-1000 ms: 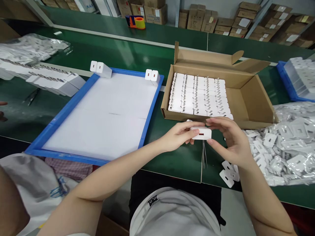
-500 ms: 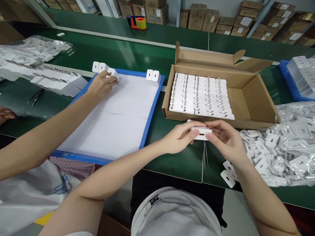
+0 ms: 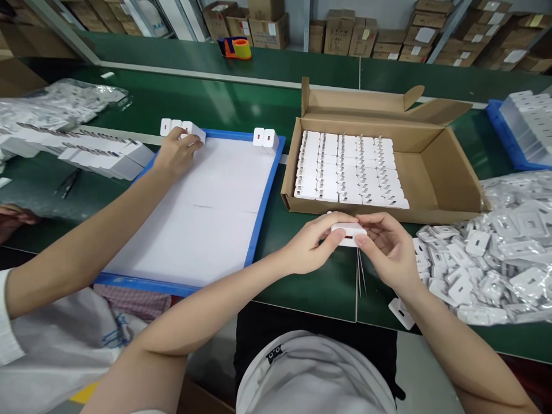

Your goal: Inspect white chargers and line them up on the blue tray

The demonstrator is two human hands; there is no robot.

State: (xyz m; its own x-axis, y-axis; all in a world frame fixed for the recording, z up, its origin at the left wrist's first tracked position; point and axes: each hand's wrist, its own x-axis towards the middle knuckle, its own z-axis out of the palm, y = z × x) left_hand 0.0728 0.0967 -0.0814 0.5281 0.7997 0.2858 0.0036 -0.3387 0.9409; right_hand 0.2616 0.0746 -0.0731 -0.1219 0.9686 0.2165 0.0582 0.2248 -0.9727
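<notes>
Between my two hands, just in front of the cardboard box, is a white charger (image 3: 350,228) with a dark slot in its face. My left hand (image 3: 313,244) is closed on its left end, thumb in front. At the right end my right hand (image 3: 388,250) grips it with the thumb on the lower edge; its other fingers curl behind and are partly hidden. Thin metal strips (image 3: 361,270) stick out below the charger; what they belong to I cannot tell. Loose white cover plates (image 3: 402,312) lie beside my right forearm.
The open cardboard box (image 3: 461,172) holds rows of white charger parts (image 3: 349,167) with metal pins. A blue-rimmed tray (image 3: 257,230) lies left, where a co-worker's hand (image 3: 176,155) touches white chargers (image 3: 192,131). Bagged white covers (image 3: 517,259) are piled at right.
The co-worker's hand and the charger under it have shifted slightly left, closer to the other chargers. My hands keep nearly the same hold, and the view has tilted a little.
</notes>
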